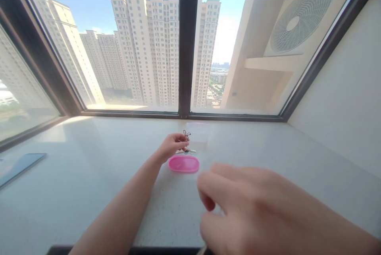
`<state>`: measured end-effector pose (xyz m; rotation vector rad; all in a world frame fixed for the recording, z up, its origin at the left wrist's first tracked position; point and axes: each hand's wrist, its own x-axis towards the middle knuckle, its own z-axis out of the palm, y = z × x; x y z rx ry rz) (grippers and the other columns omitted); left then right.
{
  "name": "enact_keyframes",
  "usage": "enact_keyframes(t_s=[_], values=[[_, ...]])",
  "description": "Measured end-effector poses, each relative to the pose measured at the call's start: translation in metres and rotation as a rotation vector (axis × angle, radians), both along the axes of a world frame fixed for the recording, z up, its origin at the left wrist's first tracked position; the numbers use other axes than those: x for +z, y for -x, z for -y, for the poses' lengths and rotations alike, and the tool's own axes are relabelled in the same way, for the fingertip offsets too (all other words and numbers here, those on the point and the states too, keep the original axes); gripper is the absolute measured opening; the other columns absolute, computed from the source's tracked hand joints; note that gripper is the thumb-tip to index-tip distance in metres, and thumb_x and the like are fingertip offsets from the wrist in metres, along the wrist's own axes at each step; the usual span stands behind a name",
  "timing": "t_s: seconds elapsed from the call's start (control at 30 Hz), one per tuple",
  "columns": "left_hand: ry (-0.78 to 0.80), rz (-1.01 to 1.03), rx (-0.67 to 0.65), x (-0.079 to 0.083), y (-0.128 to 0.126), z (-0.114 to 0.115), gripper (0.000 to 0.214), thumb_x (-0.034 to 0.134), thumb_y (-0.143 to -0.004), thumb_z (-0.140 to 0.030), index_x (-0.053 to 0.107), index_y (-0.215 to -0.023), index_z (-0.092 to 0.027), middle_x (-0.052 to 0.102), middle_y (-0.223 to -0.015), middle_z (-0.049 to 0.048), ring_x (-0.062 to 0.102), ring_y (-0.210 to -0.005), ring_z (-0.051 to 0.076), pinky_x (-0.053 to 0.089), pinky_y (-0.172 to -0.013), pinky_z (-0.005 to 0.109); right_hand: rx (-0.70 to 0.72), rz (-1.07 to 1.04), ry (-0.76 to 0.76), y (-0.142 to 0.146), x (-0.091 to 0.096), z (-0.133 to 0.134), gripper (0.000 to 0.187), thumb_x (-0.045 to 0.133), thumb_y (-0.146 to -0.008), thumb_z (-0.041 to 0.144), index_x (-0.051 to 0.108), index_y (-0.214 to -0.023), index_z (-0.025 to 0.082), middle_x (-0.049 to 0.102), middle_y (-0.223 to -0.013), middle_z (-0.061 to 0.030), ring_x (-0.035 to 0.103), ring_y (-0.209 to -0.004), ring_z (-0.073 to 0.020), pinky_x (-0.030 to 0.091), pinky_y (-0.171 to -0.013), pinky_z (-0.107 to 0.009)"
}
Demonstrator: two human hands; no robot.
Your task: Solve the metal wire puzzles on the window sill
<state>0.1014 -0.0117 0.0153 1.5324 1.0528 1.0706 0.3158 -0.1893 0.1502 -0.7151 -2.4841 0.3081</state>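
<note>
My left hand (173, 145) reaches forward over the pale window ledge (89, 175), its fingers pinched on a small dark wire loop (186, 134) with metal pieces (187, 151) hanging just below it. A pink oval dish (183, 164) lies on the ledge right under that hand. My right hand (256, 207) is close to the camera at the lower right, blurred, with its fingers curled inward; whether it holds anything I cannot make out.
A flat blue-grey object (20, 164) lies at the ledge's far left. A dark-framed window (188, 44) runs along the back, with a white wall (345, 88) on the right. The ledge's dark front edge (154, 250) is at the bottom.
</note>
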Motion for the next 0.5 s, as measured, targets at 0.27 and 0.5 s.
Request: enact_keyframes(t_s=[0.27, 0.5], values=[[0.044, -0.006, -0.053, 0.0, 0.001, 0.0, 0.023, 0.069, -0.064, -0.028, 0.064, -0.078, -0.012, 0.064, -0.066, 0.0022, 0.057, -0.057, 0.013, 0.038, -0.054, 0.023, 0.012, -0.244, 0.691, 0.017, -0.073, -0.149, 0.021, 0.065, -0.072, 0.033, 0.063, -0.072, 0.013, 0.052, -0.053, 0.0016, 0.045, -0.044, -0.0084, 0.034, -0.043, -0.021], [0.119, -0.016, -0.042, -0.008, 0.004, -0.006, 0.024, 0.07, -0.064, -0.029, 0.061, -0.08, -0.013, 0.066, -0.07, 0.0036, 0.057, -0.056, 0.011, 0.035, -0.051, 0.02, -0.187, -0.738, 1.0, 0.005, -0.164, -0.177, 0.029, 0.068, -0.068, 0.039, 0.06, -0.07, 0.011, 0.054, -0.057, 0.0001, 0.047, -0.045, -0.0075, 0.039, -0.042, -0.02]])
